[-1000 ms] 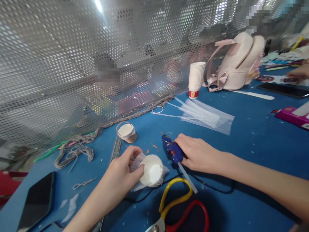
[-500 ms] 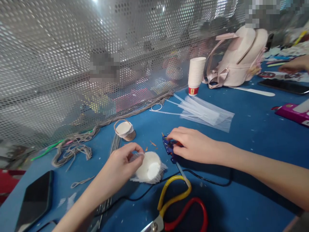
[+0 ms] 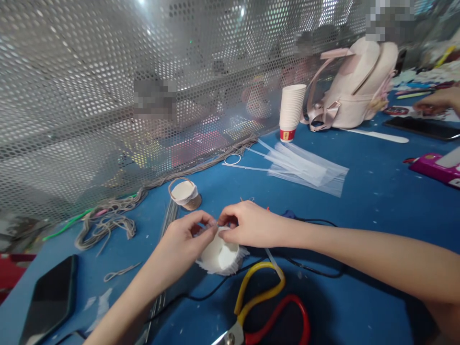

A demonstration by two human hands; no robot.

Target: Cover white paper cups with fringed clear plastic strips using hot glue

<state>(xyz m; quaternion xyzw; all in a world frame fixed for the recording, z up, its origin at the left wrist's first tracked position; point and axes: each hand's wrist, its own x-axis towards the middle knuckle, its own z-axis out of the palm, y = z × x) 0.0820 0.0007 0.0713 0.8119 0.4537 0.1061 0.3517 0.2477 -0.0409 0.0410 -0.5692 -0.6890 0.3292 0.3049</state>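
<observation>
My blue table carries scissors at six o'clock, a phone at eight, a backpack at two.

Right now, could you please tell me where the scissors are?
In the head view, the scissors lie on the blue table at the bottom edge, mostly just right of centre, nearer the person than the frilled white cup.
</observation>
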